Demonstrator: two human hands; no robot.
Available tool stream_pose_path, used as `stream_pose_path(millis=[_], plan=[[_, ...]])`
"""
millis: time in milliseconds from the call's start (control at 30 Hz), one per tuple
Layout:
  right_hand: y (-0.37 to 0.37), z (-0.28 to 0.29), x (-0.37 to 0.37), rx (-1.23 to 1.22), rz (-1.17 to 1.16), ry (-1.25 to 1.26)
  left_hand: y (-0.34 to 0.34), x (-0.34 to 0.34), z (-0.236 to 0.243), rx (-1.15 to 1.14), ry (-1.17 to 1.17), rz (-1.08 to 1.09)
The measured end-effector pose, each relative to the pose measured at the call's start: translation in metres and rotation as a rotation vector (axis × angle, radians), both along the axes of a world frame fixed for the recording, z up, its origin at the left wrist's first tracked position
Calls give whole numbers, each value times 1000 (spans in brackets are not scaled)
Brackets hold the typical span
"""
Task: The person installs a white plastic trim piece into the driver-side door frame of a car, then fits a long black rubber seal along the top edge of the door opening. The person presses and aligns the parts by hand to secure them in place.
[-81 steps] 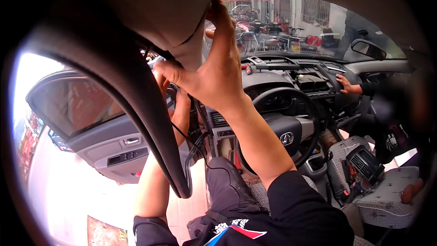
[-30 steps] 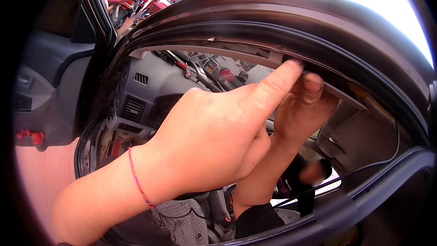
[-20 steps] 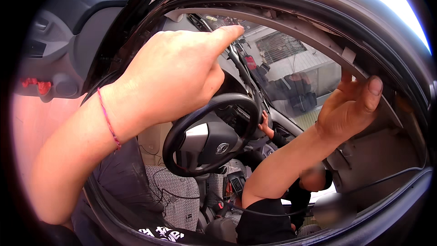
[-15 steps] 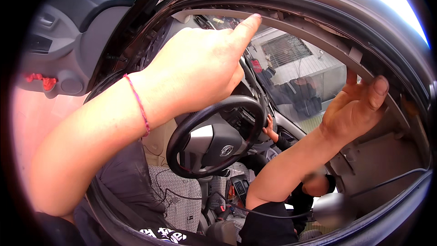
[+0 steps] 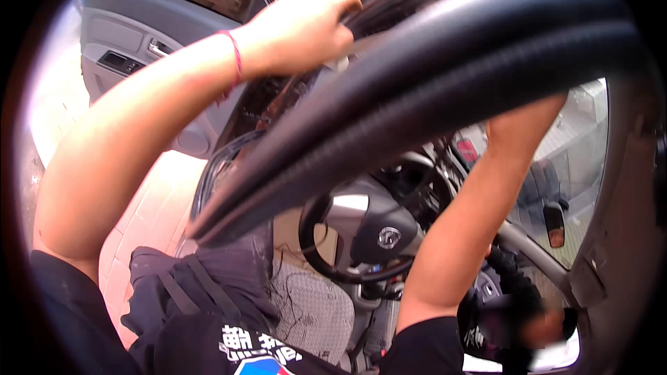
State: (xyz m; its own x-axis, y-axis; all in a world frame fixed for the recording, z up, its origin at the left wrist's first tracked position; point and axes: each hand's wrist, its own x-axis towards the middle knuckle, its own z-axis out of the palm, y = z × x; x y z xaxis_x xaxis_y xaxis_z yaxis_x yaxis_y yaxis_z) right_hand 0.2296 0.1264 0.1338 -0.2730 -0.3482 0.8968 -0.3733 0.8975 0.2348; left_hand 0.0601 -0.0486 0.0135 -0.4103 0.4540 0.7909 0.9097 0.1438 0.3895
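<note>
My left hand reaches up to the front upper corner of the car's door opening. Its fingers are curled in against the grey trim strip, next to the dark frame; the exact grip is partly hidden. A thick black ribbed edge, like a door frame with its rubber seal, crosses close in front of me, blurred. Behind it my right hand is raised toward the windshield top. Only the wrist and heel of that hand show; its fingers are hidden by the black edge.
Below lie the steering wheel and a grey patterned seat with a thin dark cable. The open door stands at the left. A person in dark clothes is inside at lower right, near a side mirror.
My view has shifted, and the black edge now cuts across the middle. The left index finger, earlier extended on the trim, is now curled. My right fingers have gone out of sight.
</note>
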Motion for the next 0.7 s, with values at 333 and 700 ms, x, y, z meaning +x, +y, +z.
stream_pose_path(millis=[333, 700], plan=[[-19, -1, 22, -264, 87, -116, 12, -12, 23, 424, 175, -431], [-20, 1, 26, -410, 127, -181, 47, 68, 12, 193, -102, -239]])
